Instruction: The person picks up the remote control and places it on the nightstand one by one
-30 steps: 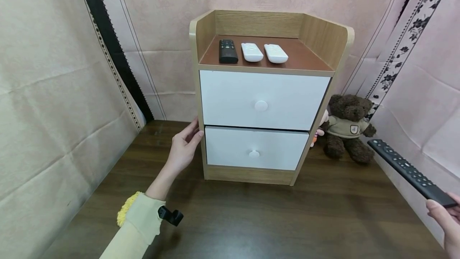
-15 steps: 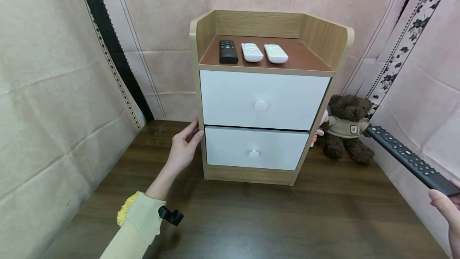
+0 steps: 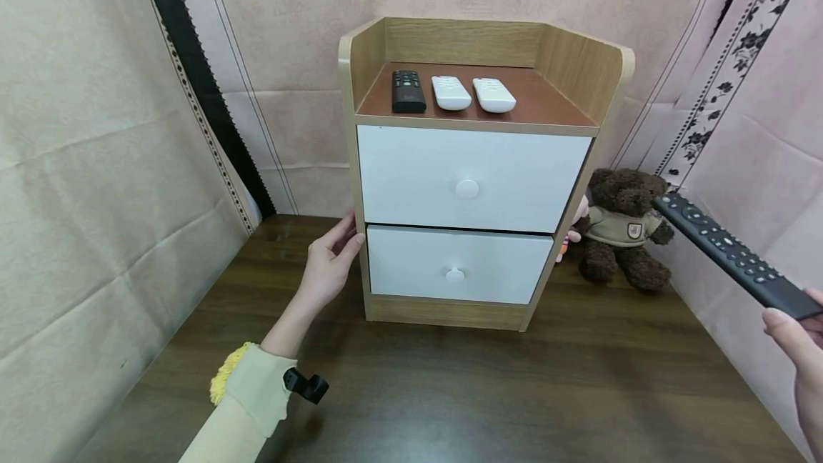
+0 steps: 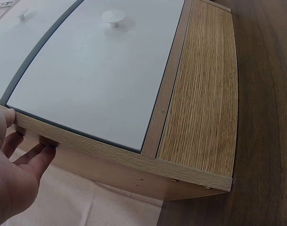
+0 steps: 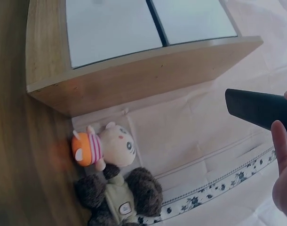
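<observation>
My left hand (image 3: 326, 263) rests against the left side of a small wood-grain cabinet (image 3: 444, 311) with two white drawers, both closed. In the left wrist view its thumb lies at the front edge and its fingertips touch the side panel (image 4: 110, 172). At the right, my right hand (image 3: 800, 356) holds a long black remote control (image 3: 733, 252) by its near end, buttons up, in the air. On the cabinet's brown top shelf (image 3: 553, 109) lie a black remote (image 3: 408, 93) and two white remotes, one left (image 3: 451, 93) and one right (image 3: 494, 96).
A brown teddy bear (image 3: 624, 227) in a pale shirt sits right of the cabinet on the dark wooden table (image 3: 411, 391). Beside it is a doll (image 5: 103, 146) with an orange bottom, mostly hidden in the head view. Pale cloth (image 3: 270, 34) hangs around the table.
My right hand has risen with the black remote control, whose far end now overlaps the bear's edge. The left hand, the cabinet and the remotes on top have stayed put.
</observation>
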`<state>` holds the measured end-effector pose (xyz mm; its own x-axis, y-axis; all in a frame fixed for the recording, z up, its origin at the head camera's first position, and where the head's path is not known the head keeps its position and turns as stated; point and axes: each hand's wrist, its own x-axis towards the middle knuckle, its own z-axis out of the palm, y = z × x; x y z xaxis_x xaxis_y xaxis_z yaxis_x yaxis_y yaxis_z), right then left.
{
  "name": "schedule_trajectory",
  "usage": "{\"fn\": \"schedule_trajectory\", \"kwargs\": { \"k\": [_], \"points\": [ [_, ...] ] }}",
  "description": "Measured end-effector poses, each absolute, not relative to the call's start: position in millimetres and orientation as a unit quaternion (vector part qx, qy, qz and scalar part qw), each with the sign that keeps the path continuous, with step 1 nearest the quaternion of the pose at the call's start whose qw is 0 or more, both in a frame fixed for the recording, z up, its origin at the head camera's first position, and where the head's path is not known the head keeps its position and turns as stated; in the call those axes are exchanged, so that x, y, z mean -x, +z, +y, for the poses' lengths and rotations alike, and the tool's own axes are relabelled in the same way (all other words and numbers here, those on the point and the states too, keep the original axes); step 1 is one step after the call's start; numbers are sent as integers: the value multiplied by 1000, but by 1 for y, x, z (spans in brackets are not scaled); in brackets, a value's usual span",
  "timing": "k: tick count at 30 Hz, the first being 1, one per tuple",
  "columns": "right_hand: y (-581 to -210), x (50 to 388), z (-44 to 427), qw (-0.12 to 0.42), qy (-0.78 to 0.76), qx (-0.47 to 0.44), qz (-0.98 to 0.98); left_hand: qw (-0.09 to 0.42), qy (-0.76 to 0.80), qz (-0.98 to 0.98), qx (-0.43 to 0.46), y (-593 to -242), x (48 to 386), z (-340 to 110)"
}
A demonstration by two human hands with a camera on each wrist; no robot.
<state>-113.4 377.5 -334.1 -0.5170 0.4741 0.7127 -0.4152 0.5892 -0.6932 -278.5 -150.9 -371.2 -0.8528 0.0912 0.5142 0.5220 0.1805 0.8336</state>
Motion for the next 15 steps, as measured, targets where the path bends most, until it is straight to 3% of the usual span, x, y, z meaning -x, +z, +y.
{"fn": "schedule_trajectory", "kwargs": {
  "k": [8, 15],
  "points": [
    [-314, 129, 362, 533, 552, -134, -627, 185, -601, -751, 202, -372, 278, -152],
    [-294, 131, 349, 557, 510, -143, -640, 182, -601, -751, 205, -371, 279, -152]
  ]
}}
